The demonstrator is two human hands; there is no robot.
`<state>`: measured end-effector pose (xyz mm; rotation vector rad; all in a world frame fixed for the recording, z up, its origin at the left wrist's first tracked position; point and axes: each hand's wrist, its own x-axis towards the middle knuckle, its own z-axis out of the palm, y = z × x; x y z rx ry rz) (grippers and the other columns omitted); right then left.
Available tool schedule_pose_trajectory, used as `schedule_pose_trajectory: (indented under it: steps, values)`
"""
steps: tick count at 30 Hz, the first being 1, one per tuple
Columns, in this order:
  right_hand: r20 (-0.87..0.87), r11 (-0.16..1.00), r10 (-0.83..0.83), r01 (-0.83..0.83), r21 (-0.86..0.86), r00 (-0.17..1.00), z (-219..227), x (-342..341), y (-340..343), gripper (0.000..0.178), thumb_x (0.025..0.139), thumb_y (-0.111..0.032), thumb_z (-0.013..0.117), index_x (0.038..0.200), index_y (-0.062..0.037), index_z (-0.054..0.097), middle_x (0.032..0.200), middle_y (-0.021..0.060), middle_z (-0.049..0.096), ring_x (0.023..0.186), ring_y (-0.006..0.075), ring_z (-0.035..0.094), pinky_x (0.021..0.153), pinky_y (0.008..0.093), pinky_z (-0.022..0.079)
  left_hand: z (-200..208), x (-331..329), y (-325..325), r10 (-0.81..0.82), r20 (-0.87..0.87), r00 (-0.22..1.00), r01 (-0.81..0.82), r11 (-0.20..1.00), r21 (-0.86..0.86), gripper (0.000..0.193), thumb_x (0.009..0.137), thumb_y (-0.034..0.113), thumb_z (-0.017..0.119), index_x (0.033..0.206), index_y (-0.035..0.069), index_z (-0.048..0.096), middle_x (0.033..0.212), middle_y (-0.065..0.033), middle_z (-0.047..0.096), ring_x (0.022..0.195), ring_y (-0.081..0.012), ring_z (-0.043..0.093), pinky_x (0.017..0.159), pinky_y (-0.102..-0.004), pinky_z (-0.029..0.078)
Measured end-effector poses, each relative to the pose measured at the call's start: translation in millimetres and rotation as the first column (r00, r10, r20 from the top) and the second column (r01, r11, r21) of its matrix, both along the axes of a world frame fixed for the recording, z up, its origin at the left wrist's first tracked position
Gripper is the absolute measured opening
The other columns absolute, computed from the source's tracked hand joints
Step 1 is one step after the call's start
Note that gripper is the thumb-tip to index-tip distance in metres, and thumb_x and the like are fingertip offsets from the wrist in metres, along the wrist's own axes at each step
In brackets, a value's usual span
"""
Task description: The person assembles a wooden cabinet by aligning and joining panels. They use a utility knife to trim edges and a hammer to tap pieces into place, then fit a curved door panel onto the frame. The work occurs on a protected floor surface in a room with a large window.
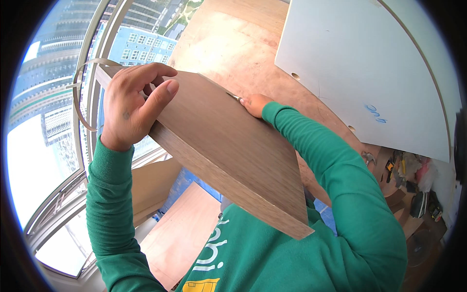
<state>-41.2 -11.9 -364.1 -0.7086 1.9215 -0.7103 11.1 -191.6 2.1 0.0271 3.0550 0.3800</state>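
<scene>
A thick wood-grain board (228, 141) is tilted in front of me, its near corner close to my shirt. My left hand (129, 102) is at the board's upper left end, fingers bent and thumb held apart from them, with nothing seen between. Around that end loops a thin pale strip of edge banding (79, 104), partly hidden behind the hand. On the board's far edge, my right hand (255, 104) is closed around a small tool with a narrow metal blade (233, 96). Most of this tool is hidden by the fingers.
Beyond the board lies a brown wooden work surface (224, 44). A large white panel (360, 73) with round holes stands at the right. Several hand tools, including a hammer (369, 157), are at the lower right. Windows (48, 121) line the left; a plywood sheet (180, 233) lies below.
</scene>
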Motion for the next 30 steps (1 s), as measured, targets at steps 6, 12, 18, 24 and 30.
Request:
schedule_pose_trajectory:
  steps: [6, 12, 18, 24, 30]
  values:
    - [-0.008, 0.999, 0.022, -0.022, 0.044, 1.0, 8, -2, -5, 0.057, 0.108, -0.045, 0.038, 0.114, -0.0008, 0.073, 0.117, 0.0238, 0.072, 0.109, 0.0416, 0.067, 0.099, 0.051, 0.05, -2, 1, 0, 0.017, 0.001, 1.0, -0.017, 1.0, 0.018, 0.056, 0.092, 0.055, 0.059, 0.1, 0.002, 0.077, 0.079, -0.0149, 0.072, 0.07, -0.0259, 0.066, 0.068, -0.039, 0.053]
    - [0.059, 0.994, 0.031, -0.037, 0.102, 0.998, 5, 1, 22, 0.057, 0.107, -0.046, 0.041, 0.107, 0.0004, 0.074, 0.111, 0.0258, 0.072, 0.103, 0.0431, 0.068, 0.095, 0.0522, 0.051, -3, 2, -2, 0.013, -0.017, 1.0, -0.012, 1.0, 0.013, 0.057, 0.092, 0.056, 0.06, 0.1, 0.002, 0.077, 0.08, -0.0158, 0.072, 0.07, -0.0255, 0.067, 0.068, -0.0385, 0.054]
    - [0.065, 0.991, 0.021, -0.029, 0.129, 0.998, -9, 21, 85, 0.059, 0.106, -0.049, 0.043, 0.104, 0.0016, 0.074, 0.107, 0.028, 0.072, 0.101, 0.0443, 0.068, 0.092, 0.0528, 0.05, -3, 2, -3, 0.029, -0.02, 0.999, -0.029, 1.0, 0.009, 0.06, 0.092, 0.059, 0.059, 0.1, 0.002, 0.077, 0.08, -0.0153, 0.072, 0.071, -0.0252, 0.068, 0.067, -0.0383, 0.055]
    - [0.057, 0.992, 0.013, -0.02, 0.123, 0.998, -9, 38, 147, 0.054, 0.106, -0.047, 0.044, 0.103, -0.0027, 0.075, 0.097, 0.0248, 0.073, 0.091, 0.0439, 0.067, 0.085, 0.0516, 0.05, -6, 3, -2, 0.061, -0.016, 0.998, -0.06, 0.998, 0.013, 0.062, 0.093, 0.06, 0.058, 0.1, 0.002, 0.077, 0.081, -0.0148, 0.072, 0.071, -0.0244, 0.068, 0.066, -0.0384, 0.055]
    - [0.026, 0.989, -0.054, 0.05, 0.14, 0.998, 1, 62, 209, 0.053, 0.105, -0.048, 0.045, 0.103, -0.003, 0.074, 0.094, 0.0258, 0.071, 0.089, 0.0459, 0.066, 0.082, 0.0544, 0.05, -7, 4, -3, 0.084, 0.003, 0.996, -0.084, 0.996, 0.033, 0.062, 0.093, 0.059, 0.058, 0.103, 0.001, 0.077, 0.082, -0.0155, 0.072, 0.072, -0.0238, 0.069, 0.067, -0.0368, 0.055]
